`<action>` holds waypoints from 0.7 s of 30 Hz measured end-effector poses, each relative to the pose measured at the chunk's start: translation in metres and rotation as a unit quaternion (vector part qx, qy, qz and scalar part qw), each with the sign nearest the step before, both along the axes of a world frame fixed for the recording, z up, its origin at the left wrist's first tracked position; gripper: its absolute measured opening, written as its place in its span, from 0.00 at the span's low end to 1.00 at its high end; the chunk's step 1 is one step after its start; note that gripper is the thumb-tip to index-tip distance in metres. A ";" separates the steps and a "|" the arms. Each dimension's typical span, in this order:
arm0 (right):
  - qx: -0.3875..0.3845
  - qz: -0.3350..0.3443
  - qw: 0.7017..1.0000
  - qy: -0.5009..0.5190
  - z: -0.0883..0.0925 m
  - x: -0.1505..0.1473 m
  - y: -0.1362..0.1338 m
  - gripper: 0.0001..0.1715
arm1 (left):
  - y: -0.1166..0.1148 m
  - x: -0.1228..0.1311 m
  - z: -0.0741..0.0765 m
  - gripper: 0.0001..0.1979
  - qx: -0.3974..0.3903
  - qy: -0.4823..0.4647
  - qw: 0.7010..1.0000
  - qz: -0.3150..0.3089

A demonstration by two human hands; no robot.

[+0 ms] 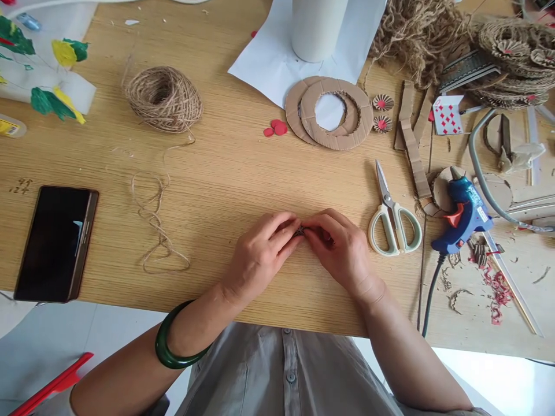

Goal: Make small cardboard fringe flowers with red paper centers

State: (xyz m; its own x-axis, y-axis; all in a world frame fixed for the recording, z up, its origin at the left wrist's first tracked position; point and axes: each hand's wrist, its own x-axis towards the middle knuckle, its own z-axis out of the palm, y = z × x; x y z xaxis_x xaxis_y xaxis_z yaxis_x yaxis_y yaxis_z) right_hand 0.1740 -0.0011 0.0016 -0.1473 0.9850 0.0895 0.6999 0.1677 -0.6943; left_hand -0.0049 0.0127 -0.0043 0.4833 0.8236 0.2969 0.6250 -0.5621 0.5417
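Note:
My left hand and my right hand meet near the table's front edge, fingertips pinched together. Between them is a small dark ribbed piece, mostly covered by the fingers, so its full shape is hidden. To the right of my right hand lie scissors with pale handles, blades slightly apart and pointing away from me. Farther off are two cardboard rings, one overlapping the other. Beside them sit two pleated cardboard rosettes with red centres, and several red paper discs lie to the left.
A ball of twine trails a loose strand at left, near a phone. At right are a blue glue gun with its cord, cardboard strips and red shreds. A white cylinder stands on paper.

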 end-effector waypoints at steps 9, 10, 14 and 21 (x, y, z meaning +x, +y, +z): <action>-0.002 0.012 1.000 0.005 0.004 0.001 0.002 0.04 | 0.001 0.000 -0.002 0.11 -0.027 -0.038 0.999 0.004; 0.002 0.016 1.000 0.009 0.004 0.001 0.002 0.05 | 0.002 0.000 -0.002 0.10 -0.029 -0.042 0.999 0.007; 0.026 0.033 0.999 0.003 0.001 0.001 0.002 0.06 | 0.003 0.000 -0.003 0.10 -0.024 -0.048 0.999 0.008; 0.034 0.046 0.998 0.014 -0.001 0.003 0.004 0.06 | 0.004 0.001 -0.003 0.09 -0.022 -0.062 0.998 0.009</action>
